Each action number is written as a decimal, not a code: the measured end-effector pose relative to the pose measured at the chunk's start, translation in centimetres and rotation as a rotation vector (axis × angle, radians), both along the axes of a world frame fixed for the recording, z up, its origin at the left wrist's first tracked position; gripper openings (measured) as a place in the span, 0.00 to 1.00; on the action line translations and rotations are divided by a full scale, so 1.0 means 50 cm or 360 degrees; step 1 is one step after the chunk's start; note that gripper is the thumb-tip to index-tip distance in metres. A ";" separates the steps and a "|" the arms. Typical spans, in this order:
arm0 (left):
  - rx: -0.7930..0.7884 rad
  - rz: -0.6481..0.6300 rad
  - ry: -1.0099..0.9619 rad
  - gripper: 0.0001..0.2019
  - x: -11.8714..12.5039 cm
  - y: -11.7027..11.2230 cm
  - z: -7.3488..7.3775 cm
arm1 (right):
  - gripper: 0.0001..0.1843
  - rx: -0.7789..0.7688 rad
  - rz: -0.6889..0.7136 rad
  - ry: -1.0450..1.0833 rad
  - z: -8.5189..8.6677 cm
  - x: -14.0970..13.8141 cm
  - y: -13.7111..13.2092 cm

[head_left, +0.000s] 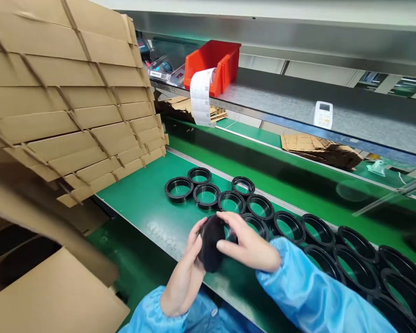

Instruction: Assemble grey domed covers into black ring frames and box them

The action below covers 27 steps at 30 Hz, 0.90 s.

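A black round part (212,244), slightly blurred, is held up in front of me over the near edge of the green work surface (142,203). Around its left side wrap the fingers of my left hand (190,266). On its right side, the thumb and fingers of my right hand (244,240) grip the rim. Its far side is hidden, so I cannot tell whether it is a ring or a closed disc. Just beyond my hands, a black ring (206,206) lies flat among several similar ones. Both arms wear shiny blue sleeves.
Cardboard dividers (72,92) stand stacked at the left, above an open carton (52,296). A shelf (277,101) over the bench carries a red bin (230,69), a paper label strip (200,99) and a white remote control (323,115). More rings (355,266) fill the right side.
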<state>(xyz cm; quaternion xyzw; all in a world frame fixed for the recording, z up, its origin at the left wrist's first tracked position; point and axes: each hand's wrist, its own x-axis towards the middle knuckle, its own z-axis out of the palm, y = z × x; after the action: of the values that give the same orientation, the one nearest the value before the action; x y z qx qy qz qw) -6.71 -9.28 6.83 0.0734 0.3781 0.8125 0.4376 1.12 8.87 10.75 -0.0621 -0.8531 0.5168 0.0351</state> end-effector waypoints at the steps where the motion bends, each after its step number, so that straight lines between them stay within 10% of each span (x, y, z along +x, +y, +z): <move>1: 0.0008 0.0034 0.0081 0.32 0.002 -0.002 0.005 | 0.49 -0.0066 0.0046 0.0056 -0.013 0.006 -0.024; 4: -0.0001 -0.0003 0.0186 0.33 0.010 -0.008 0.012 | 0.51 -0.0435 0.0055 0.0233 -0.061 0.019 -0.083; 9: -0.0302 0.0046 0.0632 0.32 0.012 -0.024 -0.010 | 0.26 -0.1393 -0.0286 0.0210 -0.121 0.047 -0.115; 13: -0.0434 0.0191 0.0881 0.28 0.005 -0.028 -0.030 | 0.34 -0.1957 -0.0360 0.0189 -0.131 0.069 -0.102; 27: -0.0490 0.0336 0.1090 0.18 0.010 0.001 -0.059 | 0.41 -0.2392 -0.0165 0.0151 -0.180 0.077 -0.075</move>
<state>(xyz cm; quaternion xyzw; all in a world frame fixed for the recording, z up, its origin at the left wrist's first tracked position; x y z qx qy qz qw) -6.24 -9.23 3.89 0.2345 0.6254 0.7152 0.2059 4.99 5.11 1.76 -0.0869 -0.2646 0.9594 0.0442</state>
